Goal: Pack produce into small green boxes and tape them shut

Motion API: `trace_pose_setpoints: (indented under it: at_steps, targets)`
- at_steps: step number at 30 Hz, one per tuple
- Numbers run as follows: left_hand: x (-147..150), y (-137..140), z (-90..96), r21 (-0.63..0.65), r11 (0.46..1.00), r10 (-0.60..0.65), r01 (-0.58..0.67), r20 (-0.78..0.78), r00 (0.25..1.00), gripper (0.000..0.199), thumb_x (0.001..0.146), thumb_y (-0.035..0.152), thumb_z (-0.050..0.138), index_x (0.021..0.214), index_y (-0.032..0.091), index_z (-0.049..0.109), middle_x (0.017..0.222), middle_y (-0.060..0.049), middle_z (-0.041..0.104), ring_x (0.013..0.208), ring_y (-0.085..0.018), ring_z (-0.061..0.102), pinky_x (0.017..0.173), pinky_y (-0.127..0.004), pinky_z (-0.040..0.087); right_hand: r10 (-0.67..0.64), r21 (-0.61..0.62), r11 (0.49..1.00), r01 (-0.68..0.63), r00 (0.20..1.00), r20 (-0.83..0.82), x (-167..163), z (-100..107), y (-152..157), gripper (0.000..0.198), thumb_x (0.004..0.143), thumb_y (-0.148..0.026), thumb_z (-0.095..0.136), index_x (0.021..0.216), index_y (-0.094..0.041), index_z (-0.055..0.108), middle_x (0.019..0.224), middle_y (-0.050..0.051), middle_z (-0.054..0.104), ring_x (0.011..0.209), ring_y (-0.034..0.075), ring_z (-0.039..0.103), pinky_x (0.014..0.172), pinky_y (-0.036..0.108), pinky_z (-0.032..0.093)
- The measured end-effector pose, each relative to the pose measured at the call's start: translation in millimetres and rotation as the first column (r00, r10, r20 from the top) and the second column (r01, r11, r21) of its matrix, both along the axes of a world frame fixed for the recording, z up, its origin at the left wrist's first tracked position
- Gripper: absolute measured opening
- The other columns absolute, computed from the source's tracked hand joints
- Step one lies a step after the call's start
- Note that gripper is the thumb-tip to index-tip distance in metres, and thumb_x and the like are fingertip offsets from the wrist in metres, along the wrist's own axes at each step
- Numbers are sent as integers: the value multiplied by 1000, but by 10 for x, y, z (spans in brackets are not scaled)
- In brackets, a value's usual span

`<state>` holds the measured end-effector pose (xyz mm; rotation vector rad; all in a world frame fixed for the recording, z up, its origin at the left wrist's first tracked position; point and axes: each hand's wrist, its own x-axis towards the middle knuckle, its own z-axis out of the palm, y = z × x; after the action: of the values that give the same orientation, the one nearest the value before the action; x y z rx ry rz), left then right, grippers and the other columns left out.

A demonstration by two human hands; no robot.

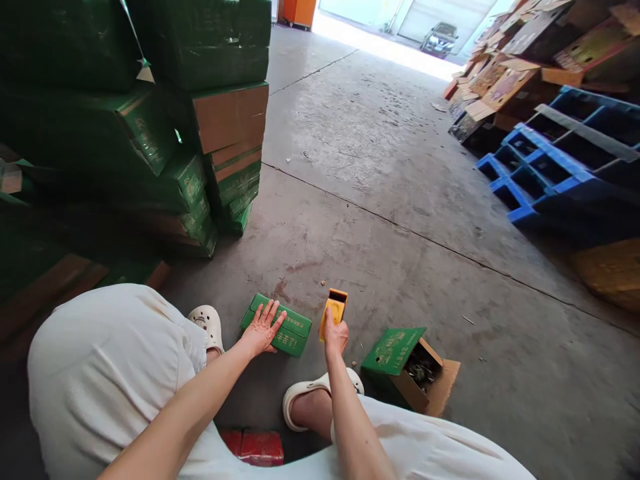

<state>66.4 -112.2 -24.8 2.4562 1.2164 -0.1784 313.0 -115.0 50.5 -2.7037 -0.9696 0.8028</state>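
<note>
My left hand (264, 329) lies flat, fingers spread, on top of a small closed green carton (296, 327) with pale printed characters, which rests on the floor. My right hand (336, 333) is wrapped round a yellow-orange boxy hand tool (335, 305) with a dark opening at its far end; its exact kind is unclear. The tool is held just right of the carton, apart from it. Farther right sits an open green box (393, 353) with its brown flap down and a jumble of small dark pieces inside.
Stacked green cartons (230, 127) rise at the left. Blue pallets (545, 163) and piled flattened cardboard (515, 87) stand at the right. A red object (260, 448) lies beneath me between my legs. A crack crosses the concrete floor (365, 167) ahead, towards a bright doorway.
</note>
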Motion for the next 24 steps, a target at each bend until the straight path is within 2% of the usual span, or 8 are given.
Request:
trace_pose_setpoints:
  at_steps: [3, 5, 7, 9, 12, 15, 19, 24]
  targets:
    - [1, 7, 7, -8, 1000, 4, -3, 21, 1000, 136, 65, 48, 99, 172, 22, 21, 177, -25, 1, 164, -44, -5, 130, -68, -1, 109, 250, 968, -35, 951, -290, -34, 395, 266, 81, 93, -83, 39, 107, -12, 74, 102, 17, 79, 90, 28, 74, 68, 29, 52]
    - [9, 17, 13, -5, 1000, 2, -2, 21, 1000, 135, 65, 47, 99, 172, 21, 21, 177, -25, 1, 165, -44, -4, 130, -67, -1, 285, 315, 940, -135, 817, -501, -130, 670, 435, 75, 84, -84, 54, 99, -13, 73, 88, 9, 76, 75, 21, 68, 63, 26, 48]
    - [24, 38, 27, 2, 1000, 1, -1, 25, 1000, 133, 66, 49, 99, 172, 21, 23, 178, -25, 2, 165, -44, -3, 131, -67, -2, 447, 299, 894, -333, 674, -588, -239, 915, 580, 70, 78, -82, 63, 91, -13, 73, 77, 3, 71, 66, 15, 60, 58, 24, 42]
    - [42, 75, 55, 15, 1000, 4, -4, 36, 999, 132, 65, 50, 98, 171, 23, 24, 178, -24, 3, 165, -44, -2, 131, -66, -1, 565, 263, 809, -525, 576, -591, -304, 1112, 703, 67, 75, -80, 69, 82, -14, 72, 67, -1, 64, 59, 12, 51, 53, 22, 35]
    - [54, 159, 119, 9, 1000, -11, 11, 30, 999, 133, 59, 43, 102, 169, 23, 29, 178, -25, 4, 165, -45, -3, 131, -63, 6, 655, 200, 710, -675, 530, -539, -248, 1289, 855, 65, 71, -81, 72, 70, -15, 68, 58, -3, 55, 52, 9, 43, 48, 22, 27]
    - [18, 252, 175, -9, 997, -79, 80, 26, 997, 132, 56, 34, 102, 166, 20, 32, 177, -28, 7, 165, -47, -3, 130, -63, 10, 665, 143, 690, -710, 543, -514, -26, 1325, 956, 66, 68, -81, 75, 65, -16, 67, 55, -3, 53, 50, 9, 41, 45, 22, 22]
    - [-102, 316, 205, -20, 984, -176, 179, 87, 980, 120, 63, 39, 94, 164, 19, 34, 175, -30, 15, 163, -50, 11, 129, -63, 11, 626, 111, 687, -719, 507, -592, 317, 1204, 970, 70, 74, -85, 70, 69, -15, 66, 58, -2, 55, 51, 9, 42, 47, 22, 24]
    - [-137, 337, 261, 73, 970, -240, 232, 133, 962, 107, 69, 41, 89, 160, 17, 38, 168, -31, 30, 157, -49, 25, 127, -62, 12, 487, 140, 792, -594, 477, -732, 469, 1028, 878, 73, 75, -87, 70, 86, -15, 70, 73, 2, 64, 62, 13, 52, 53, 23, 38]
